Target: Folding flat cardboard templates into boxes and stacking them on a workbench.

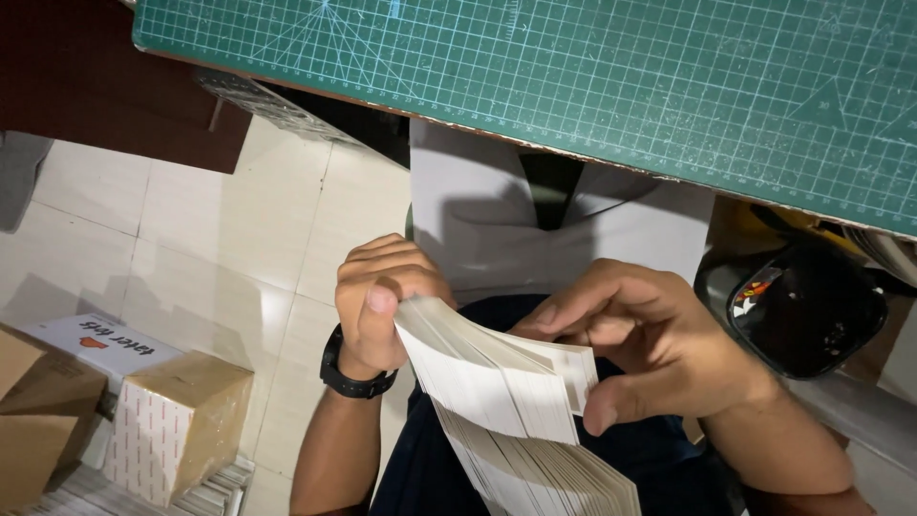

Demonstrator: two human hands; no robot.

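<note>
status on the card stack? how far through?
Done: the upper cards are fanned apart from the stack. In hand: left hand grips the stack's end, right hand thumbs the fanned edge. Left: the thick lower block of cards, unseparated.

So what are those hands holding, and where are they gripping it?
A thick stack of white cards. The left hand pinches its upper edge with the thumb on top, and the right hand grips the other side, fanning the cards.

— What's carrying things around you?
— Above your lap, a table edge (535, 143) covered by a green gridded cutting mat (592, 76). Below, the pale tiled floor (220, 258).
— And on your floor?
— At your left, a wrapped carton (177, 420) beside brown cardboard boxes (38, 411).
</note>
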